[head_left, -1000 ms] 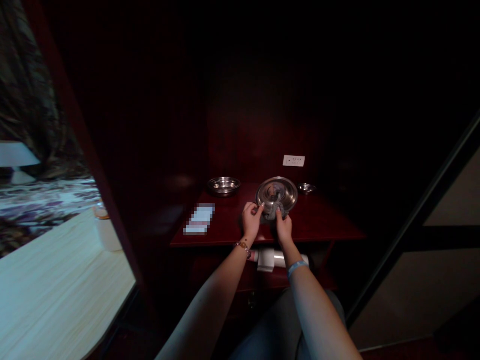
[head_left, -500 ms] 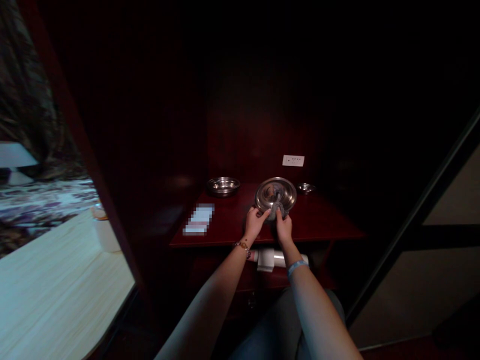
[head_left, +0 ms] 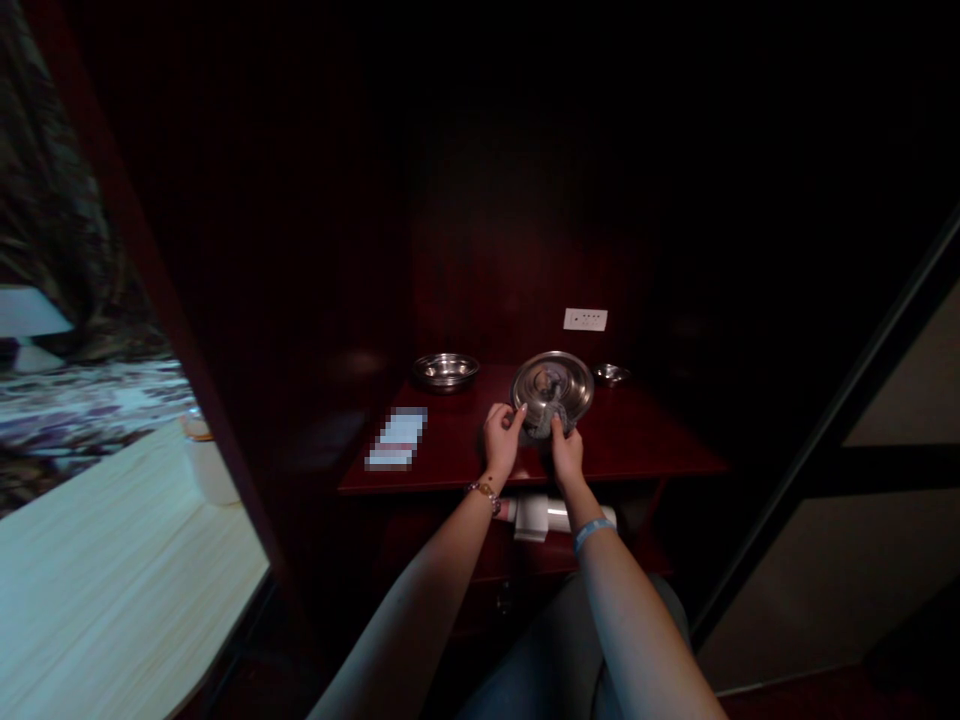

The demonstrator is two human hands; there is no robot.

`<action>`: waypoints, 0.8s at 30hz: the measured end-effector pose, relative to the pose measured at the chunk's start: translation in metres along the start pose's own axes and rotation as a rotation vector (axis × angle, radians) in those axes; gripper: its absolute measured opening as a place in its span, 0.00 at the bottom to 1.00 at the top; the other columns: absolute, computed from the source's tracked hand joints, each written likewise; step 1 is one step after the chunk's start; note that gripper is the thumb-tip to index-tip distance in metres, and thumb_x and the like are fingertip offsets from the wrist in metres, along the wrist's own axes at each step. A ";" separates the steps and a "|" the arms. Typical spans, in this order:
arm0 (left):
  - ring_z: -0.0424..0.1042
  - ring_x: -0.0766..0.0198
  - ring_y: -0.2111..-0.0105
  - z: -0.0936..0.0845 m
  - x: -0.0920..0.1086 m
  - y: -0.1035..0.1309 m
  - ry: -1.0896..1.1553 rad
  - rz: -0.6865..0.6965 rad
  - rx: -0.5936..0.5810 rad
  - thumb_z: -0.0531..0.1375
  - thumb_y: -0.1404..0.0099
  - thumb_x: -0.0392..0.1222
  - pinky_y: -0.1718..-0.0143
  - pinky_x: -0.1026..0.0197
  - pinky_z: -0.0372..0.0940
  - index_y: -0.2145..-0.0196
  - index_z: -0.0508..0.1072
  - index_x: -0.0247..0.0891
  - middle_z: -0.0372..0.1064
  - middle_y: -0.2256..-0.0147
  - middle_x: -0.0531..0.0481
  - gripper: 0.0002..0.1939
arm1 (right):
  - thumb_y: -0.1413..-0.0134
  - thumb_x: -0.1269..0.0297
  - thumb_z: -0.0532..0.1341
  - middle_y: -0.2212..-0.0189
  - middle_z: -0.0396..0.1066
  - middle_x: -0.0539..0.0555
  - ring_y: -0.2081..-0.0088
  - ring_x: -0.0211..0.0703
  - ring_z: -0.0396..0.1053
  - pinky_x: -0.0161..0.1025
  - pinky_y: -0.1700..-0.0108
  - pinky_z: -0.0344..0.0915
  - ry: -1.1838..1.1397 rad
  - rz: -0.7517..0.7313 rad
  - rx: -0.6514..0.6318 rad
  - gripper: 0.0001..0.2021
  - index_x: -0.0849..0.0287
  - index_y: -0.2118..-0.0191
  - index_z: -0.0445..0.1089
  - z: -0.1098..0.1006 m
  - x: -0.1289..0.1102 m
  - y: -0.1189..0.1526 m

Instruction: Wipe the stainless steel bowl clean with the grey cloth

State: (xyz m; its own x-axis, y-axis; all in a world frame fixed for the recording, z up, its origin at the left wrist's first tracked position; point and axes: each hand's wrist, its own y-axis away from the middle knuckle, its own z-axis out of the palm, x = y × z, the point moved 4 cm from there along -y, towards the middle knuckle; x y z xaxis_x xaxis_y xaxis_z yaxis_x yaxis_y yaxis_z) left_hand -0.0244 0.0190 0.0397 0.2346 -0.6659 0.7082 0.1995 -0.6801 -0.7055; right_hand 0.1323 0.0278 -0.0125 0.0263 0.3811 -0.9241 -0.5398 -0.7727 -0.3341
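A round steel dish (head_left: 574, 375) is tilted up above the dark red shelf (head_left: 450, 450), its inside facing me. My right hand (head_left: 567, 448) grips its near rim together with a grey cloth (head_left: 546, 422), the thumb pressing on the cloth. At the dish's left rim is my left hand (head_left: 505, 432), its fingers curled and the thumb and fingertips near the edge. Whether it grips the rim is hard to make out. Part of the cloth shows against the dish's middle.
Stacked steel dishes (head_left: 446, 372) stand at the shelf's back left, a small steel bowl (head_left: 611, 375) at its back right. A blurred pale sheet (head_left: 398, 438) lies front left. White rolls (head_left: 532, 517) lie below. A pale tabletop (head_left: 135, 570) is at left.
My left hand has shifted slightly left, its thumb moving off the cloth toward the dish's left edge. My right hand keeps its grip.
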 end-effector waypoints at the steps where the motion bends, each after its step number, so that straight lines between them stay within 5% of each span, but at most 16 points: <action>1: 0.59 0.68 0.73 0.002 -0.002 0.000 -0.009 -0.011 -0.016 0.57 0.36 0.51 0.70 0.65 0.56 0.77 0.64 0.38 0.59 0.73 0.54 0.17 | 0.50 0.45 0.60 0.59 0.77 0.63 0.55 0.52 0.75 0.40 0.56 0.68 0.006 0.002 0.008 0.25 0.64 0.59 0.74 -0.001 0.000 0.000; 8: 0.64 0.67 0.72 0.014 -0.016 0.005 -0.039 -0.125 -0.142 0.64 0.43 0.54 0.69 0.64 0.60 0.71 0.72 0.37 0.64 0.70 0.51 0.16 | 0.50 0.45 0.60 0.60 0.78 0.62 0.56 0.52 0.75 0.40 0.58 0.69 0.037 -0.002 0.001 0.25 0.64 0.59 0.75 -0.001 -0.002 0.001; 15: 0.65 0.66 0.71 0.016 -0.018 0.005 -0.006 -0.140 -0.167 0.61 0.39 0.50 0.68 0.63 0.61 0.69 0.74 0.36 0.66 0.70 0.49 0.13 | 0.50 0.46 0.60 0.60 0.78 0.62 0.57 0.51 0.75 0.40 0.58 0.69 0.030 -0.025 -0.009 0.24 0.63 0.59 0.75 0.000 -0.001 0.001; 24: 0.61 0.69 0.73 -0.001 -0.004 0.000 0.005 -0.029 0.042 0.57 0.35 0.49 0.70 0.65 0.58 0.76 0.64 0.38 0.61 0.72 0.52 0.16 | 0.50 0.47 0.60 0.58 0.77 0.62 0.55 0.52 0.74 0.41 0.55 0.69 0.008 -0.033 -0.037 0.24 0.64 0.57 0.75 0.003 -0.007 0.005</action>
State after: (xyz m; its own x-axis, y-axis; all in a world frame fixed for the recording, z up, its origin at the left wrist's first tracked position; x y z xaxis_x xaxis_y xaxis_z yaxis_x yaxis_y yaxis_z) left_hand -0.0259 0.0214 0.0367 0.2230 -0.6480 0.7283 0.2454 -0.6857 -0.6853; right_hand 0.1274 0.0229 -0.0076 0.0503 0.4025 -0.9140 -0.5073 -0.7781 -0.3705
